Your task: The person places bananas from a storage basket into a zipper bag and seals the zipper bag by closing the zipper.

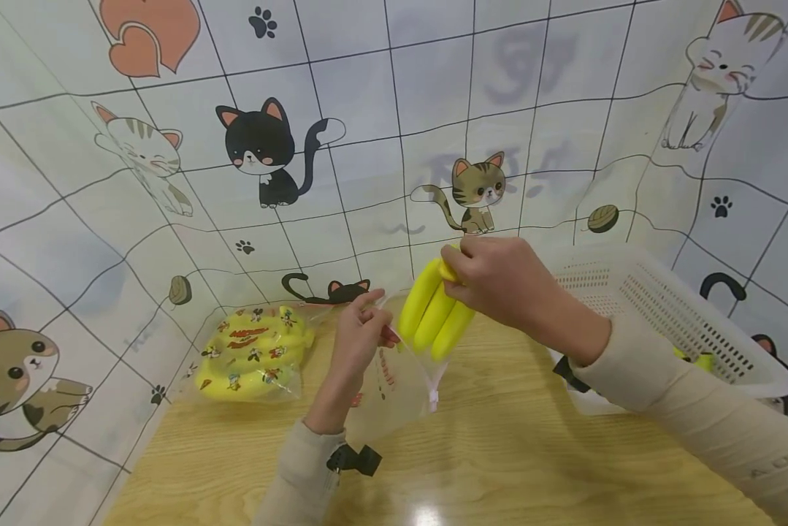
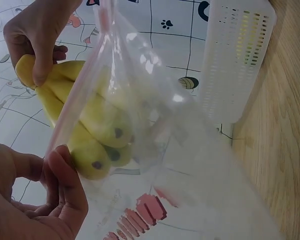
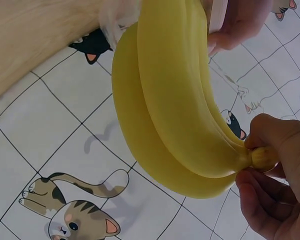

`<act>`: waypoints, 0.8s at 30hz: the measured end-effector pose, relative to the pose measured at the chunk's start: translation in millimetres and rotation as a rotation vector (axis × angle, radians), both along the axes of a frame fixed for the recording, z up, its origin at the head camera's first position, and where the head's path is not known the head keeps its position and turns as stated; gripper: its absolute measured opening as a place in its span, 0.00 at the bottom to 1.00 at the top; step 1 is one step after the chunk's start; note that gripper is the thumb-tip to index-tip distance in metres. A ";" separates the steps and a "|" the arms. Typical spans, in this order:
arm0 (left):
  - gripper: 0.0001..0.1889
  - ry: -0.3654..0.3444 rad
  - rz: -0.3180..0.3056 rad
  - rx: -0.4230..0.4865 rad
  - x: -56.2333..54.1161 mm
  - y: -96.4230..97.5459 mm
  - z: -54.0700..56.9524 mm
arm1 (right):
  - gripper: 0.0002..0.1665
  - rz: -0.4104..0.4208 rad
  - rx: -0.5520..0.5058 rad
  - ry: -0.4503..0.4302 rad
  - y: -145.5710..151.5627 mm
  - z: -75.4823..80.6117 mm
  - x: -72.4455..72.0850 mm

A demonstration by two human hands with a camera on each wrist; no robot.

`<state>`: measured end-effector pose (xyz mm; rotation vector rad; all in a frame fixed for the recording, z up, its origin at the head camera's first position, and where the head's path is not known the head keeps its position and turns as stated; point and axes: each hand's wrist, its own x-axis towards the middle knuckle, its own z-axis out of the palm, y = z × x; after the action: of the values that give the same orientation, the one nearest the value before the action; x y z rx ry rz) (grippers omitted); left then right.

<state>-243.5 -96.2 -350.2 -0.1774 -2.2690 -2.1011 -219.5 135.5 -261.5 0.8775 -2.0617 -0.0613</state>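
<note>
My right hand (image 1: pixel 495 274) pinches a bunch of yellow bananas (image 1: pixel 433 310) by its stem, the fruit hanging downward. In the right wrist view the thumb and fingers close round the stem of the bananas (image 3: pixel 175 100). A clear zip bag (image 1: pixel 394 394) with red print hangs from my left hand (image 1: pixel 361 336), whose thumb and fingers pinch its rim. Seen from the left wrist, the dark banana tips lie behind the see-through film of the bag (image 2: pixel 190 165), while the stem end stays outside. The bag's pale pink slider (image 1: pixel 433 397) hangs at the right end of its mouth.
On the left of the wooden table (image 1: pixel 499 453) lies a printed clear bag of bananas (image 1: pixel 252 358). A white perforated basket (image 1: pixel 696 321) stands at the right with some yellow fruit inside. Behind rises a cat-patterned wall covering (image 1: pixel 367 146).
</note>
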 end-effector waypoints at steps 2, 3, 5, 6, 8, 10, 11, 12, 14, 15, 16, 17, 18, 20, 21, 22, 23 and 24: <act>0.26 -0.002 -0.002 -0.006 -0.9 -0.5 -1.5 | 0.18 0.021 0.005 0.011 -4.5 -5.2 2.5; 0.26 -0.003 -0.001 -0.008 -1.4 -0.6 -2.0 | 0.19 0.031 0.006 0.013 -6.7 -8.0 3.7; 0.25 -0.003 0.001 -0.010 -1.9 -0.6 -2.1 | 0.19 0.057 -0.003 0.014 -11.0 -13.8 5.9; 0.24 -0.003 -0.001 -0.013 -2.0 -0.7 -2.1 | 0.19 0.069 -0.012 0.012 -12.9 -16.8 6.9; 0.23 -0.004 0.003 -0.020 -2.2 -0.8 -2.3 | 0.19 0.089 -0.030 0.004 -16.2 -22.5 8.7; 0.20 -0.004 0.012 -0.023 -1.8 -1.3 -2.1 | 0.19 0.100 -0.053 0.000 -19.2 -27.5 10.1; 0.19 -0.002 0.020 -0.028 -1.5 -2.0 -2.2 | 0.19 0.101 -0.067 0.000 -20.6 -29.6 10.6; 0.18 0.004 0.030 -0.036 -1.3 -2.7 -2.3 | 0.19 0.101 -0.080 0.000 -21.9 -31.4 11.1; 0.16 0.018 0.059 -0.058 -1.0 -3.0 -3.1 | 0.18 0.098 -0.110 0.005 -23.2 -34.5 12.3; 0.15 0.029 0.072 -0.070 -1.2 -3.0 -3.5 | 0.17 0.094 -0.124 0.011 -23.7 -35.8 13.0; 0.14 0.039 0.088 -0.086 -1.2 -3.0 -3.9 | 0.16 0.091 -0.140 0.016 -24.1 -37.0 13.7; 0.13 0.048 0.101 -0.102 -1.4 -3.0 -4.4 | 0.15 0.087 -0.153 0.019 -24.4 -38.1 14.2; 0.13 0.059 0.109 -0.113 -1.7 -3.1 -4.9 | 0.14 0.083 -0.166 0.022 -24.6 -39.1 14.7; 0.12 0.074 0.115 -0.124 -2.3 -3.4 -5.8 | 0.12 0.075 -0.194 0.026 -24.6 -41.6 15.7; 0.12 0.085 0.107 -0.125 -2.7 -3.8 -6.2 | 0.12 0.068 -0.209 0.025 -24.4 -43.1 16.2; 0.12 0.089 0.098 -0.126 -2.8 -4.3 -6.5 | 0.12 0.060 -0.224 0.024 -24.1 -44.7 16.6; 0.13 0.092 0.085 -0.128 -2.9 -4.8 -6.8 | 0.12 0.049 -0.241 0.021 -23.6 -46.7 16.9; 0.13 0.093 0.070 -0.131 -3.1 -5.5 -7.1 | 0.12 0.035 -0.256 0.019 -22.9 -48.8 17.1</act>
<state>-246.6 -101.7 -357.3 -0.1935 -2.3235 -1.8711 -202.4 112.6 -310.3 0.7499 -1.9822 0.2085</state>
